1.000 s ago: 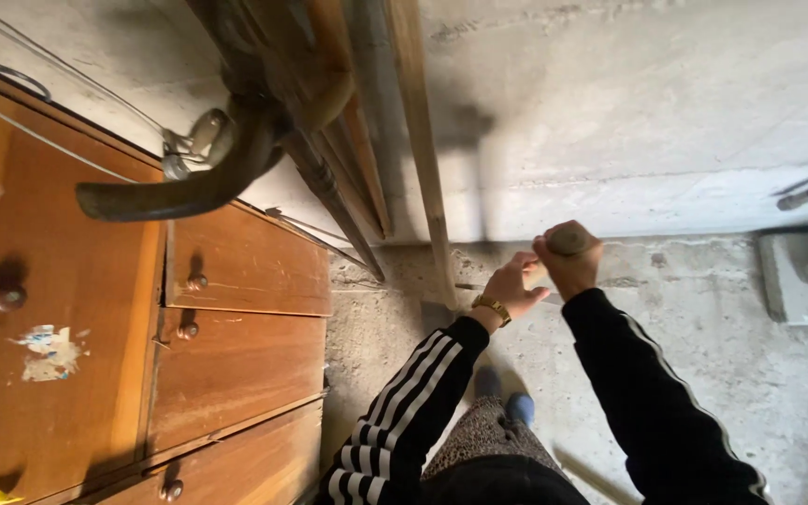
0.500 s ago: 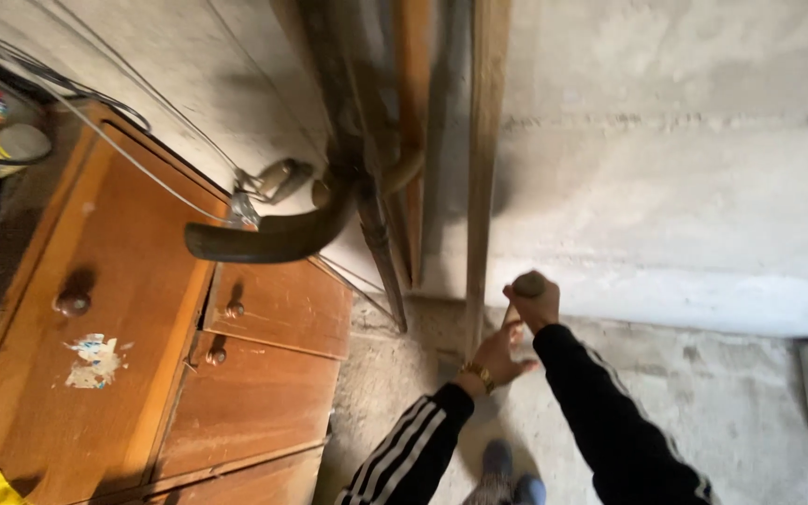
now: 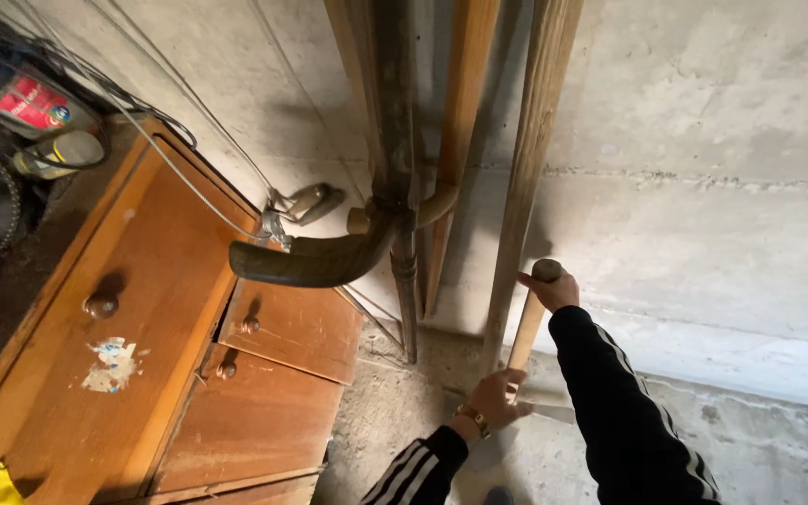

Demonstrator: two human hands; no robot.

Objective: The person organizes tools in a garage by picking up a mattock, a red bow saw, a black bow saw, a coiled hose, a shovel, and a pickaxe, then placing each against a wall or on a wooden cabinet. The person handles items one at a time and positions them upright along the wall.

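Head view, looking down along the concrete wall [image 3: 703, 187]. My right hand [image 3: 551, 290] is closed over the rounded top end of a wooden tool handle [image 3: 526, 332], fingers wrapped tight on it. My left hand [image 3: 499, 397] sits lower on the same handle, fingers curled loosely about the shaft near its foot; I cannot tell whether that grip is fully closed. The handle stands nearly upright, just right of the leaning wooden plank [image 3: 530, 159], close to it but whether touching I cannot tell. The working end of the tool is down at the floor below my left hand; only a pale flat strip [image 3: 544, 410] shows there, too unclear to name. As I judge it, the tool is in hand and stood up off the floor, not yet carried clear of the wall. Left of the plank: more long wooden handles [image 3: 460, 103], a dark post [image 3: 395, 140] with a curved dark blade [image 3: 315, 257], then the wooden cabinet [image 3: 161, 355] with knobbed drawers.
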